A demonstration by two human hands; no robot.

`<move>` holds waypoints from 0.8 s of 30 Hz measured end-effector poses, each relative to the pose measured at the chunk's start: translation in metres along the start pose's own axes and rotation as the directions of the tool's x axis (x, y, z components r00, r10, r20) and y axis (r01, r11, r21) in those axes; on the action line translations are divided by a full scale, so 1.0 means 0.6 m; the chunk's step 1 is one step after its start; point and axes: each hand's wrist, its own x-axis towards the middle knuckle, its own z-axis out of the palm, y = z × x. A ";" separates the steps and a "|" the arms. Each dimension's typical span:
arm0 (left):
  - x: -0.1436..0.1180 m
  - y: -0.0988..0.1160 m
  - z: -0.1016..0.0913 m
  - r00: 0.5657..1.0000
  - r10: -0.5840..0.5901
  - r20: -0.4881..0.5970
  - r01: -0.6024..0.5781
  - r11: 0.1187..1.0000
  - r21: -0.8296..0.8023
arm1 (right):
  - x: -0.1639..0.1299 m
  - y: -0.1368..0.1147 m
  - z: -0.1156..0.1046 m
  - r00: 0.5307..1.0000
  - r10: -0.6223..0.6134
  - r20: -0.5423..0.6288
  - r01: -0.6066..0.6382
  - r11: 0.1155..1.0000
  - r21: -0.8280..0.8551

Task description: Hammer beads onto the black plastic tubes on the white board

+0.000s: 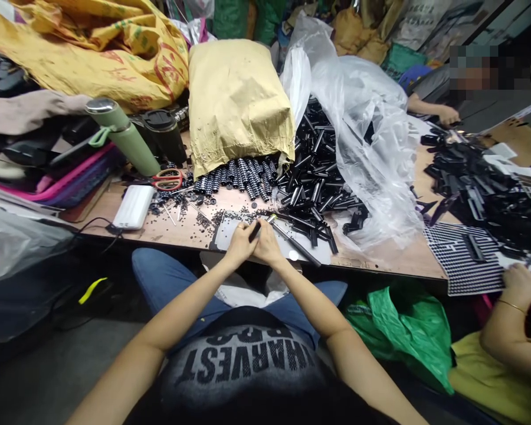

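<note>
My left hand [240,243] and my right hand [268,243] meet at the table's front edge, both closed on one short black tube [254,231]. Most of the tube is hidden by my fingers. Under and beyond my hands lies a grey mat [225,227]. A hammer [294,241] rests on it to the right, its dark handle pointing toward me. Small black parts [203,219] are scattered to the left of the mat. Behind them lie several ridged black-and-silver rods [243,176], and a heap of smooth black tubes [314,159] spreads to the right.
A large paper sack [241,100] stands behind the rods. Clear plastic [376,177] drapes beside the tubes. At left are red-handled scissors [168,179], a white power bank [133,206] with a cable, and a green bottle [126,139]. Other people's hands [446,114] work at right.
</note>
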 end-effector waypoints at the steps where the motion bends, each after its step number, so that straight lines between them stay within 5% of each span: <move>1: -0.003 -0.012 0.006 0.995 0.099 0.030 -0.103 0.980 0.169 | -0.006 0.007 0.001 1.000 0.007 -0.001 -0.007 0.999 -0.043; 3: -0.006 -0.032 0.011 0.963 0.225 0.146 -0.265 0.882 0.389 | -0.023 0.024 -0.011 0.999 0.039 -0.016 -0.041 0.986 -0.163; 6: -0.004 -0.049 0.004 0.890 0.331 0.313 -0.452 0.732 0.510 | -0.053 0.055 -0.058 0.964 0.239 -0.113 -0.264 0.874 -0.407; 8: -0.002 -0.051 -0.005 0.857 0.364 0.364 -0.514 0.657 0.552 | -0.069 0.069 -0.091 0.924 0.360 -0.131 -0.376 0.782 -0.498; 10: -0.002 -0.049 -0.012 0.855 0.374 0.360 -0.519 0.611 0.598 | -0.079 0.070 -0.111 0.908 0.407 -0.097 -0.402 0.784 -0.473; 14: -0.004 -0.043 -0.016 0.876 0.366 0.313 -0.479 0.597 0.643 | -0.095 0.044 -0.107 0.920 0.378 -0.098 -0.391 0.881 -0.266; 19: -0.014 -0.037 0.003 0.900 0.325 0.291 -0.436 0.623 0.650 | -0.106 0.009 -0.099 0.896 0.441 0.058 -0.399 0.855 -0.333; 24: -0.033 -0.033 0.039 0.888 0.347 0.302 -0.459 0.620 0.636 | -0.090 -0.040 -0.092 0.959 0.281 -0.026 -0.279 0.934 -0.222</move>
